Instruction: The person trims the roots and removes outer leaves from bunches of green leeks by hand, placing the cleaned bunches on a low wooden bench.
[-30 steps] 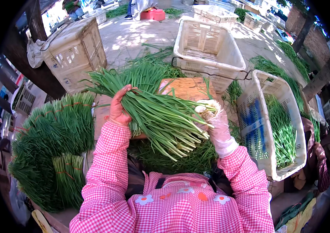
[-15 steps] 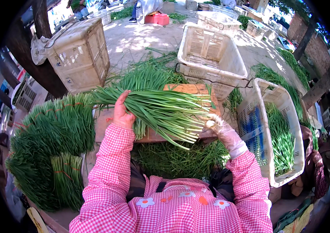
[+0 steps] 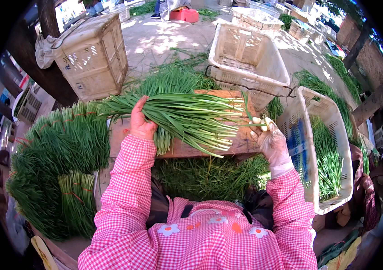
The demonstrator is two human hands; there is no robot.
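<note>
A big bunch of garlic chives (image 3: 196,112) lies across my left hand (image 3: 143,121), its pale cut ends to the right and its leafy tips to the left. The fingers pass beneath the bunch, with the thumb showing on its near side. It is held over a low wooden table (image 3: 187,149). Just right of the pale ends, my right hand (image 3: 270,140) wears a thin translucent glove and pale fingertip covers. Between its fingertips is a thin green chive stalk (image 3: 245,125), which points left toward the bunch.
Tied chive bundles (image 3: 61,153) are heaped at left. Loose chives (image 3: 169,85) lie behind the table, and green trimmings (image 3: 209,177) below it. A crate with chives (image 3: 351,180) stands at right, another crate (image 3: 286,81) behind the table, and a tall closed crate (image 3: 90,60) at far left.
My right hand has moved right and slightly up, away from the pale ends, with a chive stalk now showing in its fingertips. My left hand and the bunch have risen slightly in the view.
</note>
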